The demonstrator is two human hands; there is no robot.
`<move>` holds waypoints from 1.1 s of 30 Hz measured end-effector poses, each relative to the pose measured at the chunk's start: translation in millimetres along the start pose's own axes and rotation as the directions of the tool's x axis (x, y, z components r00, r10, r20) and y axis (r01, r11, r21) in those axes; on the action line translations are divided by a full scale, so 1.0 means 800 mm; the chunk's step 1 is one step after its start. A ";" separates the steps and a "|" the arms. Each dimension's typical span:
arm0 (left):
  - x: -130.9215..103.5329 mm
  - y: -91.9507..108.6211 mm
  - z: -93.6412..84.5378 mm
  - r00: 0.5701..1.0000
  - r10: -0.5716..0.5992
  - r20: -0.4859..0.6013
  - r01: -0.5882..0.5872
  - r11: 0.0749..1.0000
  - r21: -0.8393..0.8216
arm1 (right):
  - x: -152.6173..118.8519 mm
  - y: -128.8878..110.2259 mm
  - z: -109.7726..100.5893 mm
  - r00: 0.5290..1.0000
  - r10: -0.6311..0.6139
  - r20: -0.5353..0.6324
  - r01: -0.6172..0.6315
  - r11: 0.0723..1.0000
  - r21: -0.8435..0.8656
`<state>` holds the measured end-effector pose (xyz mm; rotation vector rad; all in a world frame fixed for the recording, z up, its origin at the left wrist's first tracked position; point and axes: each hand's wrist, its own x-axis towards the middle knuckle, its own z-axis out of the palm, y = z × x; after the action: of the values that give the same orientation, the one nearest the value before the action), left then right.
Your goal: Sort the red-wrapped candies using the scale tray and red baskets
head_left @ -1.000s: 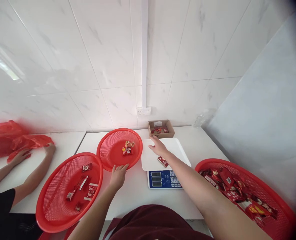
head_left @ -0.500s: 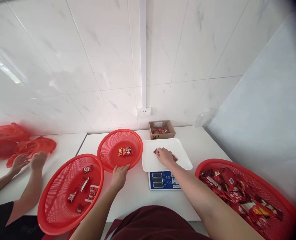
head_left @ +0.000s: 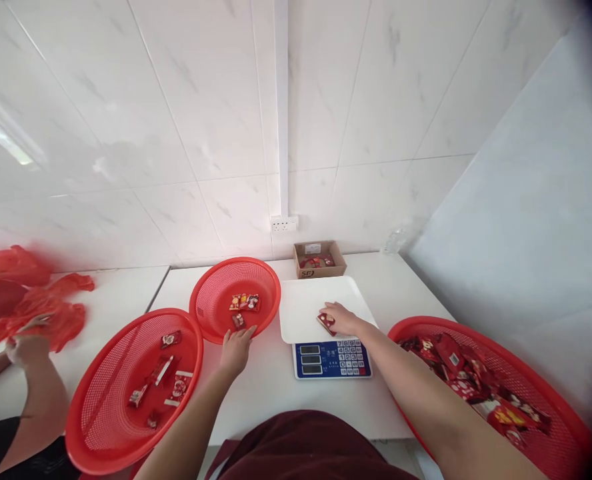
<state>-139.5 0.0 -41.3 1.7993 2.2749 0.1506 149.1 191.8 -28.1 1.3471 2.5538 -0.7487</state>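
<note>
Head view: right hand (head_left: 343, 320) partly covers red packet (head_left: 325, 323).

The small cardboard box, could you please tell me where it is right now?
In the head view the cardboard box sits at the back of the table against the tiled wall, just behind the scale's white tray and below the wall socket.

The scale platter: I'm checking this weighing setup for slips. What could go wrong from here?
The right hand rests on the white platter while gripping a red packet, so a reading could be skewed. The left hand presses the small basket's rim, which overlaps the big basket; it might tip.
</note>
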 end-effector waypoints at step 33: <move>0.027 0.048 0.017 0.950 0.049 -0.309 -0.066 0.997 -0.045 | -0.212 0.146 0.059 0.811 0.508 -0.292 -0.467 0.861 0.200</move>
<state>-104.8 29.5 -48.4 1.9294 2.3922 0.5339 338.3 99.6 -49.1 2.2250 2.2243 -0.6148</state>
